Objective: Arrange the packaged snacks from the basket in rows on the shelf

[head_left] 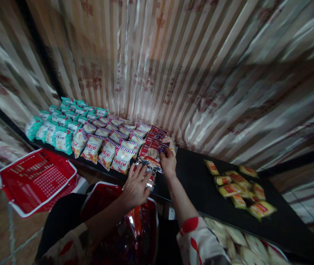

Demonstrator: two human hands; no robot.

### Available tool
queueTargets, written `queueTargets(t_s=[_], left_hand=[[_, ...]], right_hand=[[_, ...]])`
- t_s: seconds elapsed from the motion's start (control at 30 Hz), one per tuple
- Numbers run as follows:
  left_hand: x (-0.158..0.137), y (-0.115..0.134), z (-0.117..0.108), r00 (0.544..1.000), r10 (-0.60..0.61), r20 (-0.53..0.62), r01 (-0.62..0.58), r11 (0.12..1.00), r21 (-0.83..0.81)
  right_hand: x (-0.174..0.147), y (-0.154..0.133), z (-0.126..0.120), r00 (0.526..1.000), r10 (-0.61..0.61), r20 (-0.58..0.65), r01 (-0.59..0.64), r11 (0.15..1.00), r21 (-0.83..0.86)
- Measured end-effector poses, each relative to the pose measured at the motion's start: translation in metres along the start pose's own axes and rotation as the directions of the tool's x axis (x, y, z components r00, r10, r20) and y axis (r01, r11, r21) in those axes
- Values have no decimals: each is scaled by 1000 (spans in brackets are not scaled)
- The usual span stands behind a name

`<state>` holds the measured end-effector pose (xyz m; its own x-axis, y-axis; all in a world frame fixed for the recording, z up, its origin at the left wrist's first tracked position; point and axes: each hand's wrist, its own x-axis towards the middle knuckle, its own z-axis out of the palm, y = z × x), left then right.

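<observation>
My right hand (169,163) pinches the right edge of a dark red snack packet (152,154) with a picture on its front. It lies at the right end of the rows, over other packets. My left hand (135,185) is open, its fingers stretched out at the packet's lower edge. Beside those fingers a silvery packet (150,181) shows at the shelf's front edge, partly covered. White, orange and blue-striped snack bags (122,159) stand in rows just to the left. Below my left arm, a red basket (154,221) holds shiny packets, some of them orange.
Turquoise bags (63,140) fill the left end of the black shelf (191,176). Several yellow packets (239,187) lie loosely at the right. A red basket (45,176) sits at lower left. Pale packets (238,239) lie below the shelf. A striped curtain (157,73) hangs behind.
</observation>
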<state>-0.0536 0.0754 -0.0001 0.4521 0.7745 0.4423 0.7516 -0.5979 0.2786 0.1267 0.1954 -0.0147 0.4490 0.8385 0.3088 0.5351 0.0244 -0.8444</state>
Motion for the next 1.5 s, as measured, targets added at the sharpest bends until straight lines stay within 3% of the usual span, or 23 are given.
queueTargets(t_s=[0.17, 0.6, 0.97, 1.13, 1.27, 1.5], left_hand=[[-9, 5, -3, 999, -5, -42, 6, 1000, 18], [-20, 8, -3, 999, -12, -44, 12, 1000, -1], [-18, 8, -3, 999, -20, -34, 20, 1000, -4], [-18, 8, -2, 998, -31, -47, 30, 1000, -7], [-17, 8, 0, 998, -24, -55, 23, 1000, -6], [-20, 6, 2, 996, -16, -83, 16, 1000, -2]], right_hand=[[-6, -15, 5, 1000, 7, 25, -6, 1000, -13], [1, -26, 22, 980, -188, 67, 196, 969, -152], [-12, -31, 21, 935, -343, 92, 350, 853, -387], [-27, -43, 13, 881, -414, 228, 470, 821, -325], [-36, -46, 11, 847, -377, 376, 501, 802, -325], [-35, -42, 13, 846, -357, 397, 493, 807, -325]])
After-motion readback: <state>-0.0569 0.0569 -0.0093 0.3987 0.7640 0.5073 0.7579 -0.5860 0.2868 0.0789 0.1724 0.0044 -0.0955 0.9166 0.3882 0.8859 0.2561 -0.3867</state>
